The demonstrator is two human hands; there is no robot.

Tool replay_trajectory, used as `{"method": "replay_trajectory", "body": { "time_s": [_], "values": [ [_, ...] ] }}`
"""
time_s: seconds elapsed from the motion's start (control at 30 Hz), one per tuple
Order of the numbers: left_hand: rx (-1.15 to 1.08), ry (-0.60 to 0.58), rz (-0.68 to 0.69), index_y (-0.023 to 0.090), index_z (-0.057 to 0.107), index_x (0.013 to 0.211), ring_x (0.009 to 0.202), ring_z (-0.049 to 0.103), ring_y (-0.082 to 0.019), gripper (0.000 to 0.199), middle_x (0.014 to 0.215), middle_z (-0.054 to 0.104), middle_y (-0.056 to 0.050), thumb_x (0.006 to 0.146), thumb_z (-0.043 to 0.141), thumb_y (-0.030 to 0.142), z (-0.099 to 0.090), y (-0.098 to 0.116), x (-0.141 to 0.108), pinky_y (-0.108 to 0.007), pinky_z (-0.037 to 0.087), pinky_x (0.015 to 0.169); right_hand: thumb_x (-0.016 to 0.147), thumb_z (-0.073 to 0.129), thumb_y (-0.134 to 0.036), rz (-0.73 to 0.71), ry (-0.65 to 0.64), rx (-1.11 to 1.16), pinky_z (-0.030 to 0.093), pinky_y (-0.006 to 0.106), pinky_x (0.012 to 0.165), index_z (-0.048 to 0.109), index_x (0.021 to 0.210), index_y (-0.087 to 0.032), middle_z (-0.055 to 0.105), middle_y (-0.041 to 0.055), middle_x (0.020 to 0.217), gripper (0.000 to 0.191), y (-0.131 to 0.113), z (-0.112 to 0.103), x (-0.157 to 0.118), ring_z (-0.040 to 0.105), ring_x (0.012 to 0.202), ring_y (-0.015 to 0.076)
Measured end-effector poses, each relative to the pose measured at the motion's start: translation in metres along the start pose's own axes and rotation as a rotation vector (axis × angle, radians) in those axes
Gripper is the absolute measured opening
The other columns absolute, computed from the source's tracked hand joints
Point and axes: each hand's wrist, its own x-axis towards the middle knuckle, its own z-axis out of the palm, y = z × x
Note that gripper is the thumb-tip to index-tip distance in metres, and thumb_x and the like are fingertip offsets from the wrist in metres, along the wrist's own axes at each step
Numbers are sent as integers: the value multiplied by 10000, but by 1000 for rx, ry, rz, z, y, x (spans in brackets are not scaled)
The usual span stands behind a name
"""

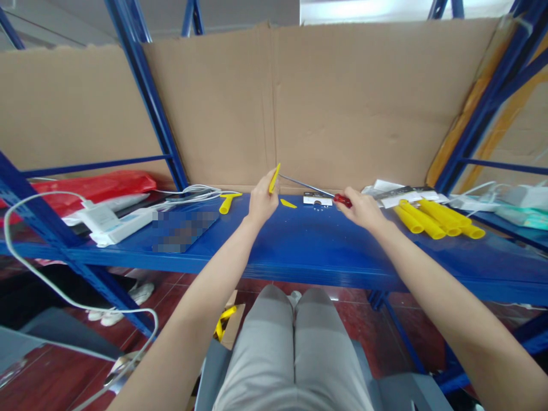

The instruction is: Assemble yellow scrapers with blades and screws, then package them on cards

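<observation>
Right hand (357, 208) grips screwdriver (317, 189), shaft angled left toward near-upright yellow piece (274, 179) gripped in left hand (262, 198), tip contact unclear.

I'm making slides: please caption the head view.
Left hand holding a yellow piece, right hand gripping a red-handled screwdriver, at a blue shelf.

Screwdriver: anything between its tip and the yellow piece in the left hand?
Nothing visible. The screwdriver, in the right hand, points toward the yellow piece in the left hand; contact isn't clear. Another yellow part lies on the shelf, out of line.
</observation>
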Motion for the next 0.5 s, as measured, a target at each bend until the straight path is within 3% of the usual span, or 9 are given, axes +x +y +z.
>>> {"method": "replay_trajectory", "body": {
  "time_s": [0.5],
  "values": [
    [68, 59, 49, 164, 559, 1276, 1204, 591, -233, 380, 1220, 661, -132, 981, 398, 342, -1, 2, 0, -399, 456, 1060, 957, 371, -398, -35, 28, -55, 386, 306, 620, 643, 1030, -183, 719, 119, 934, 354, -4, -6, 0, 651, 821, 248]
  ]
}}
